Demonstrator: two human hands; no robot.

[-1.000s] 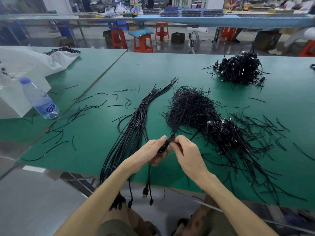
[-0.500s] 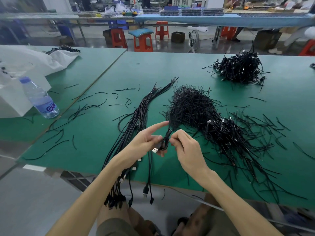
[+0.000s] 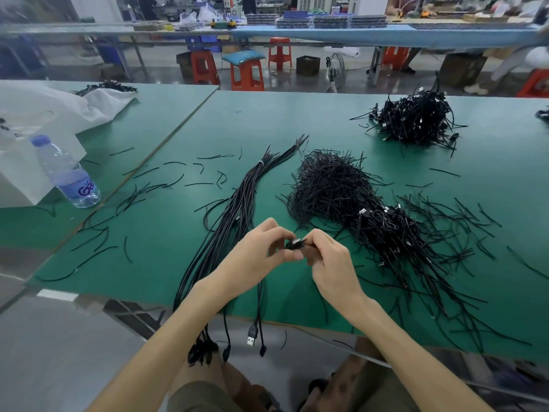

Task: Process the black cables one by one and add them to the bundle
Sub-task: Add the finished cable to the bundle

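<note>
A small coiled black cable sits between my two hands above the green table. My left hand pinches it from the left and my right hand pinches it from the right. The bundle of straightened black cables lies to the left of my hands, running from the table's middle to its front edge, where the plug ends hang over. To the right lies a heap of coiled cables, with a mound of loose black ties behind it.
Another heap of black cables sits at the far right. A water bottle and white bags stand on the left table. Loose ties are scattered over the green surface. Stools and benches fill the background.
My left index finger, stretched out half a second ago, has curled back. Both hands have closed in on the small coiled cable and hold it slightly higher over the table.
</note>
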